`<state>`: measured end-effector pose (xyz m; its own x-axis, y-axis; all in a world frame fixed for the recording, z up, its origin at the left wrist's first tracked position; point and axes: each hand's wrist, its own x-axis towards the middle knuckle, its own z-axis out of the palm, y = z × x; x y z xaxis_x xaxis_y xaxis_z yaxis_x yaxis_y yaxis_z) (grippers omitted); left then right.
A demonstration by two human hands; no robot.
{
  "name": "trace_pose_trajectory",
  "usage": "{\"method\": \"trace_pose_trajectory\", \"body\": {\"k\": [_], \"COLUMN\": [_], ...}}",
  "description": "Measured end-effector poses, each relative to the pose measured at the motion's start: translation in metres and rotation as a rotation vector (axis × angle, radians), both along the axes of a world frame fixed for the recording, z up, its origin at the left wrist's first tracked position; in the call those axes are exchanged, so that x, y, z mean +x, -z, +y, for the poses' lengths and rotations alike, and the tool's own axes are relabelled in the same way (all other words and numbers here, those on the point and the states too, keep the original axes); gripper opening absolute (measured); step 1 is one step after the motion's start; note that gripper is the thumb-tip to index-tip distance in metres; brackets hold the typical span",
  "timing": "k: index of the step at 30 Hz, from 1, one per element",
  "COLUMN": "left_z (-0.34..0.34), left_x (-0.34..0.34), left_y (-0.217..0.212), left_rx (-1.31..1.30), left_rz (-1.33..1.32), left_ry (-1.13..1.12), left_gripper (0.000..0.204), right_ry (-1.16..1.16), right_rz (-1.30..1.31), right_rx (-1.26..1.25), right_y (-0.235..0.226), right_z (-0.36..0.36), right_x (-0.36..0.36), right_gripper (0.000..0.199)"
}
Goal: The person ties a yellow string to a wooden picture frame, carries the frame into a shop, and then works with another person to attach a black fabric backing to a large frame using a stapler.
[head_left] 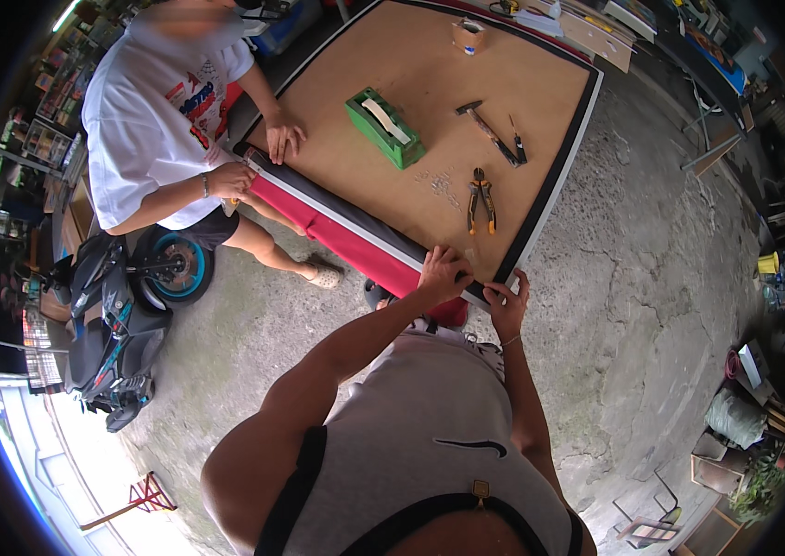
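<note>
A large brown board (337, 83) with a black border lies flat in front of me. At its near corner my left hand (446, 275) is closed, its fingertips pinched together over the black edging (369, 221); what they hold, if anything, is too small to make out. Just right of it, my right hand (507, 304) grips the board's corner between thumb and fingers. Ahead of my hands lie pliers (481, 201) with black-and-orange handles, beside a scatter of small metal bits (441, 185). Farther off are a hammer (493, 134) and a thin screwdriver-like tool (517, 139).
A green tool holder (383, 128) and a tape roll (468, 37) rest on the board. Red fabric (341, 241) hangs along its near-left edge. Another person in a white shirt (156, 111) has both hands at the far-left corner. A motorcycle (124, 315) stands on the left.
</note>
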<state>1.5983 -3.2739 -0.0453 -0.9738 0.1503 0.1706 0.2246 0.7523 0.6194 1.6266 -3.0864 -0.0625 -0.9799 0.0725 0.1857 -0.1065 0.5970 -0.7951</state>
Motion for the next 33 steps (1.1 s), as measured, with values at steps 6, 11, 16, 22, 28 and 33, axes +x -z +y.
{"method": "trace_pose_trajectory", "body": {"k": [6,11,16,22,28,33], "left_z": [-0.0005,-0.0003,-0.0004,-0.0003,-0.0014,-0.0013], "left_x": [0.0011,0.0009,0.0004,-0.0010,-0.0032,-0.0017], "left_y": [-0.0008,0.0000,-0.0010,0.0004,0.0024,0.0016], "left_rx": [0.002,-0.008,-0.004,0.000,0.014,0.013], "left_rz": [0.004,0.006,0.016,-0.007,0.012,0.030], "left_ry": [0.004,0.001,0.008,0.003,0.009,0.005], "left_gripper": [0.015,0.014,0.014,0.013,0.013,0.014], "right_ry": [-0.009,-0.012,-0.012,-0.018,0.012,0.003], "right_rz": [-0.038,-0.039,-0.042,-0.025,-0.034,-0.013], "right_rx": [-0.014,-0.019,-0.006,-0.023,-0.030,-0.016], "right_y": [-0.0061,-0.0039,-0.0022,0.0012,-0.0004,0.0007], "right_z": [-0.0006,-0.0007,0.0004,0.0015,-0.0013,-0.0001], "right_x": [0.0012,0.0006,0.0000,-0.0023,-0.0037,-0.0036], "right_gripper": [0.018,0.018,0.018,0.019,0.019,0.020]}}
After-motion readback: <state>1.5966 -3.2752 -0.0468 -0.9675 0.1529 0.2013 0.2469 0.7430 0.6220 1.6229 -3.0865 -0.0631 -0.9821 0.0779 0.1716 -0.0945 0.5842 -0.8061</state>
